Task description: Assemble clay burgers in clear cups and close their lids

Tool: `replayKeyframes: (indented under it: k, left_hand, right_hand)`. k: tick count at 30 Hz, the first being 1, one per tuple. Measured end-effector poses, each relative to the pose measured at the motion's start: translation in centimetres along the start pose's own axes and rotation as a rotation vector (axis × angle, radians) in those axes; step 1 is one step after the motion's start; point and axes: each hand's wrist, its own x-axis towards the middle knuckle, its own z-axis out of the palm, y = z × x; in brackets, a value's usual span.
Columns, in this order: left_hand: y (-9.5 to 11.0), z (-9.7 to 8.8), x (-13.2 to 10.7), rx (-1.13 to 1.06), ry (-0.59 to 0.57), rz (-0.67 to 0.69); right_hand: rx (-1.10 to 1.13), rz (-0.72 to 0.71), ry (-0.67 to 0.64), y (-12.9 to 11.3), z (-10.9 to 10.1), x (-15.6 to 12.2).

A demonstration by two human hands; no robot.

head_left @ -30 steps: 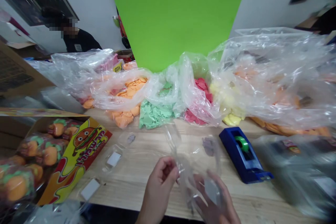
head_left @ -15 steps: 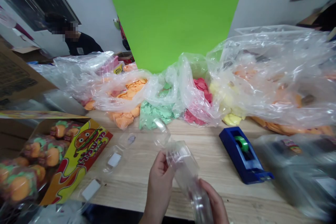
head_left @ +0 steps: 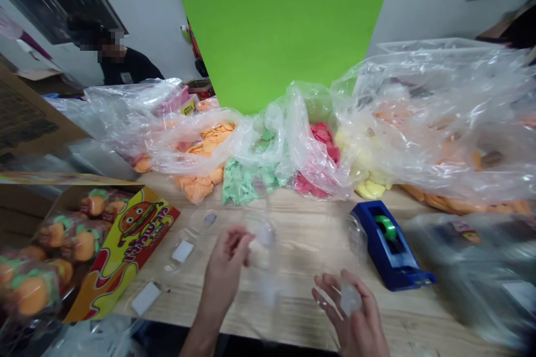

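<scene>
My left hand (head_left: 226,268) is raised over the wooden table (head_left: 301,245), its fingers pinched on one side of a clear plastic bag (head_left: 268,268). My right hand (head_left: 355,315) is lower and to the right, fingers curled round the bag's other side. The bag is stretched wide between the two hands and is smeared by motion. A blue tape dispenser (head_left: 389,245) with a green roll stands just right of my right hand.
Open plastic bags of orange (head_left: 205,150), green (head_left: 247,181), red (head_left: 320,142) and yellow (head_left: 368,184) pieces line the table's back. A box of burger sweets (head_left: 125,240) lies at the left, small clear packets (head_left: 182,251) beside it. A person (head_left: 121,64) sits at the back left.
The bag was bunched between my two hands near the table's front edge. My hands have moved apart, left hand to the left and up, and the bag is now spread wide.
</scene>
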Motion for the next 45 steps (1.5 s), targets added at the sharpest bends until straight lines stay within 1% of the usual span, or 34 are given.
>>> replayKeyframes:
  k: [1,2,4,5,6,8,10,12,14,16,17,19,20,21,23,25,26,27,28,29,31,35,37,40,43,45]
  left_hand:
    - [-0.9,-1.3,0.7,0.166,0.089,0.061]
    - [-1.9,-2.5,1.3,0.346,0.152,0.123]
    - [-3.4,-4.6,2.1,0.69,0.205,0.22]
    - [-4.0,-5.4,2.3,0.849,0.217,0.253]
    - [-4.4,-5.8,2.4,0.977,0.227,0.276]
    - [-4.7,-6.1,2.2,1.164,0.241,0.282]
    - [-4.7,-5.9,1.9,1.252,0.231,0.258]
    - [-4.7,-5.6,1.6,1.29,0.224,0.229]
    - [-4.6,-5.5,1.5,1.327,0.224,0.212]
    - [-4.5,-5.7,1.6,1.389,0.255,0.238]
    - [-4.4,-5.8,1.7,1.414,0.285,0.28]
    - [-4.2,-5.6,1.8,1.393,0.361,0.429]
    - [-4.1,-5.3,1.9,1.344,0.386,0.518]
    - [-4.1,-4.9,1.9,1.284,0.382,0.605]
    - [-4.2,-3.7,1.9,1.16,0.311,0.76]
    - [-4.7,-2.2,1.6,1.078,0.193,0.871]
    - [-5.0,-1.5,1.4,1.052,0.14,0.916]
    - [-5.3,-0.9,1.2,1.026,0.093,0.956]
    - [-5.6,-0.4,1.1,1.005,0.052,0.987]
    - [-5.9,0.1,1.0,0.991,0.014,1.005]
    - [-6.3,0.6,0.9,0.969,-0.039,1.004]
    - [-6.8,0.3,1.2,0.946,-0.121,0.987]
    - [-7.1,-0.1,1.4,0.945,-0.146,0.971]
    - [-7.4,-0.4,1.6,0.987,-0.153,0.91]
    - [-7.5,0.0,1.4,1.053,-0.162,0.87]
    - [-7.5,0.4,1.0,1.077,-0.161,0.834]
  right_hand:
    - [-0.003,0.053,0.012,-0.2,-0.1,0.2]
    - [-0.029,0.109,0.014,-0.4,-0.1,0.4]
    - [-0.124,0.21,-0.015,-0.2,-0.3,0.6]
    - [-0.186,0.239,-0.051,0.1,-0.3,0.8]
    - [-0.267,0.237,-0.113,0.6,-0.2,1.1]
    - [-0.455,0.165,-0.28,1.9,0.1,1.7]
    - [-0.618,0.061,-0.408,3.2,0.5,2.4]
    - [-0.716,-0.03,-0.441,4.1,1.0,3.0]
    - [-0.791,-0.135,-0.424,4.3,1.4,3.3]
    - [-0.88,-0.262,-0.412,3.4,1.3,3.4]
    - [-0.928,-0.327,-0.404,2.5,1.0,3.4]
    - [-1.052,-0.493,-0.344,-0.3,-0.3,3.7]
    - [-1.123,-0.586,-0.28,-2.1,-1.2,4.1]
    - [-1.202,-0.689,-0.184,-4.3,-2.5,4.6]
    - [-1.332,-0.83,0.059,-8.9,-5.6,5.8]
    - [-1.469,-0.901,0.31,-13.1,-8.9,7.1]
    - [-1.547,-0.901,0.374,-14.6,-10.4,7.6]
    - [-1.622,-0.889,0.394,-15.7,-11.6,8.0]
    - [-1.693,-0.875,0.39,-16.3,-12.5,8.4]
    - [-1.758,-0.861,0.373,-16.4,-13.1,8.6]
    - [-1.858,-0.848,0.349,-15.7,-13.6,8.8]
    - [-1.945,-0.865,0.383,-14.0,-13.4,8.8]
    - [-1.938,-0.889,0.419,-14.1,-13.7,8.9]
    - [-1.88,-0.958,0.464,-14.6,-14.4,9.1]
    - [-1.803,-1.037,0.45,-14.9,-14.8,9.3]
    - [-1.785,-1.054,0.425,-14.8,-14.6,9.4]
